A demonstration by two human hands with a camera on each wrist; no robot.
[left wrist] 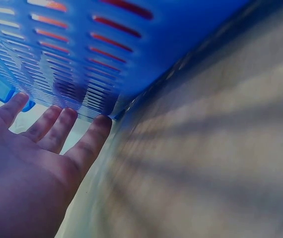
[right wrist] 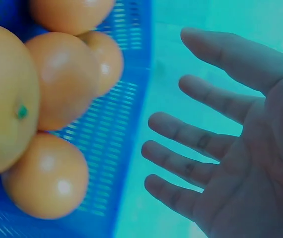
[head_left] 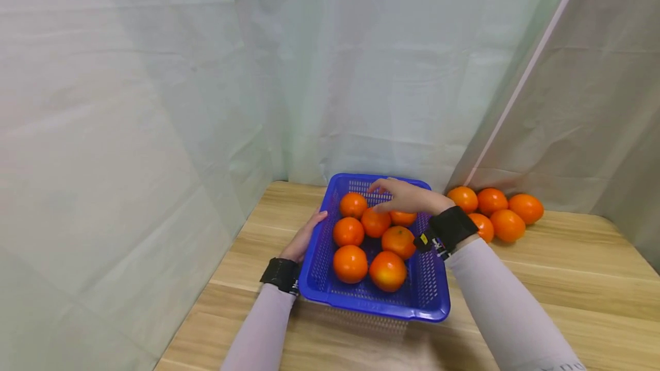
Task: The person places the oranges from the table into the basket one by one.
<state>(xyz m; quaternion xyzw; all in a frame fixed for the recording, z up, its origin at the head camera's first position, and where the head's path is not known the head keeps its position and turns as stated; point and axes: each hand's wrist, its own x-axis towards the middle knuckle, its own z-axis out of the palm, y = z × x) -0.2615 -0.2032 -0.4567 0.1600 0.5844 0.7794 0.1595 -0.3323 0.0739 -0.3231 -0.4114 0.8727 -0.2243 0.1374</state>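
A blue plastic basket (head_left: 373,304) with slotted walls holds several oranges (head_left: 350,264). My left hand (head_left: 304,239) is at the basket's left side. In the left wrist view its straight, spread fingers reach up to the slotted outer wall (left wrist: 126,74). Over the back right part of the basket hovers my right hand (head_left: 404,194), overlapping an orange (head_left: 403,218) in the head view. The right wrist view shows that palm bare, with fingers extended and apart from the oranges (right wrist: 47,176).
More oranges (head_left: 507,225) lie grouped on the wooden table (head_left: 557,279), right of the basket. Pale curtains (head_left: 381,73) hang behind the table and along its left side. Black bands (head_left: 454,228) are strapped round both wrists.
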